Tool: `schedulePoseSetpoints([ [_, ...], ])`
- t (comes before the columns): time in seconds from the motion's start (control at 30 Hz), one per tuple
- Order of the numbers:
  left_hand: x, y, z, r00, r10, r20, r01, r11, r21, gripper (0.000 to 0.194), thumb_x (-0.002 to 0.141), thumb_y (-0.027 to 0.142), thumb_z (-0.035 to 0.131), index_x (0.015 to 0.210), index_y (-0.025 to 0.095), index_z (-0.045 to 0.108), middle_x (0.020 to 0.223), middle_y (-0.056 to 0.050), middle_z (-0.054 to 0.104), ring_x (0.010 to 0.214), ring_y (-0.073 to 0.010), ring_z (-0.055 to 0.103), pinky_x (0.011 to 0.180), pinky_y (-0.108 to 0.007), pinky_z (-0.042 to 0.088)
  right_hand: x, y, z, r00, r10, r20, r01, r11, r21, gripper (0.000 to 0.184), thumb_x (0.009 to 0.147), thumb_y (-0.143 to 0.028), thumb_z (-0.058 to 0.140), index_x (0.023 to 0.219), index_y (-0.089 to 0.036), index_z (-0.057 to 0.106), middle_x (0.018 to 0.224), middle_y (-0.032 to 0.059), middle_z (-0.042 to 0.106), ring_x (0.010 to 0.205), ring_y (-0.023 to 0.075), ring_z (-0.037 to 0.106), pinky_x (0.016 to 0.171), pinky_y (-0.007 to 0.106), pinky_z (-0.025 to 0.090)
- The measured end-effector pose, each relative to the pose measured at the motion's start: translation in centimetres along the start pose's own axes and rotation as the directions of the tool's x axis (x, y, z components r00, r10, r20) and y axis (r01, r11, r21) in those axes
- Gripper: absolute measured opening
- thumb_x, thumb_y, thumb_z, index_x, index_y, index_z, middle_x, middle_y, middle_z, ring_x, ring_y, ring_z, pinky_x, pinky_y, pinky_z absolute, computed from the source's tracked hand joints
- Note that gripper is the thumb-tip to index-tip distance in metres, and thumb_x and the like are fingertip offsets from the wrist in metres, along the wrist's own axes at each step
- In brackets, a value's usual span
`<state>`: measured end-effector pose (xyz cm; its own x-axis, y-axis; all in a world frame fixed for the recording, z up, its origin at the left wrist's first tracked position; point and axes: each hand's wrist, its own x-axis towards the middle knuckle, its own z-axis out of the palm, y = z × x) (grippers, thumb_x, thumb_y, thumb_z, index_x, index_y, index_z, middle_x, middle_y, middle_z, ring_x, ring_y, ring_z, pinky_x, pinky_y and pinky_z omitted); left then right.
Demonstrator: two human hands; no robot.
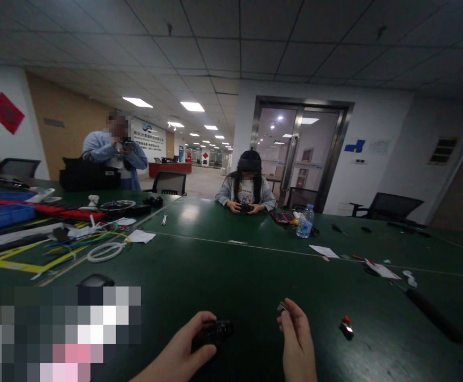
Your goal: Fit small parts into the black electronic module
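Observation:
Near the front of the green table [251, 286], my left hand [187, 345] is closed around a black, roughly cylindrical object [220, 330] whose exact kind is too dark to make out. To its right and apart from it, my right hand [298, 337] pinches a small metallic piece [282, 307] between thumb and forefinger. A small red and silver item [347, 328] lies on the table to the right of that hand.
A long black-handled tool [434, 314] lies at the right. Beyond stand a water bottle [305, 222] and papers [324, 251]. Cables [106, 251], blue trays [4, 215] and a small wrench [164, 219] occupy the left. One person [246, 185] sits opposite; another [114, 151] stands back left.

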<state>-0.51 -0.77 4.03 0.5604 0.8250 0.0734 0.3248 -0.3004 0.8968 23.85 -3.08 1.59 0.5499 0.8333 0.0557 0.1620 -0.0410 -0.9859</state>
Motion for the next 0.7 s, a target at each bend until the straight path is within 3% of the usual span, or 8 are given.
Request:
schedulePoseSetpoints([
  [0.27, 0.5, -2.1, -0.2, 0.997, 0.051, 0.054, -0.049, 0.998, -0.034, 0.037, 0.083, 0.038, 0.051, 0.116, 0.025, 0.041, 0.11, -0.003, 0.058, 0.101, -0.0244, 0.053, 0.087, -0.034, 0.04, -0.5, -0.6, 0.6, 0.995, 0.034, -0.09, -0.026, 0.996, 0.081, 0.057, 0.078, -0.058, 0.042, 0.121, -0.021, 0.046, 0.118, 0.0093, 0.053, 0.11, 0.0304, 0.049, 0.095, 0.046, 0.036],
  [0.4, 0.6, -2.4, -0.2, 0.997, 0.047, 0.055, -0.045, 0.998, -0.049, 0.042, 0.083, 0.046, 0.05, 0.117, 0.024, 0.041, 0.11, -0.004, 0.057, 0.101, -0.0242, 0.053, 0.088, -0.033, 0.038, 0.0, -0.3, 0.2, 0.999, 0.043, -0.015, -0.042, 0.998, 0.044, 0.06, 0.076, -0.058, 0.045, 0.122, -0.02, 0.045, 0.123, 0.0104, 0.052, 0.113, 0.03, 0.049, 0.093, 0.043, 0.04],
  [0.7, 0.8, -3.1, -0.1, 0.994, 0.092, 0.054, -0.091, 0.996, -0.023, 0.041, 0.084, 0.049, 0.045, 0.116, 0.025, 0.039, 0.107, -0.004, 0.057, 0.097, -0.0246, 0.053, 0.083, -0.034, 0.039, 0.2, -0.2, 0.1, 0.999, 0.035, 0.009, -0.035, 0.998, 0.054, 0.053, 0.073, -0.053, 0.053, 0.115, -0.02, 0.051, 0.114, 0.0091, 0.06, 0.107, 0.0291, 0.054, 0.083, 0.039, 0.047],
])
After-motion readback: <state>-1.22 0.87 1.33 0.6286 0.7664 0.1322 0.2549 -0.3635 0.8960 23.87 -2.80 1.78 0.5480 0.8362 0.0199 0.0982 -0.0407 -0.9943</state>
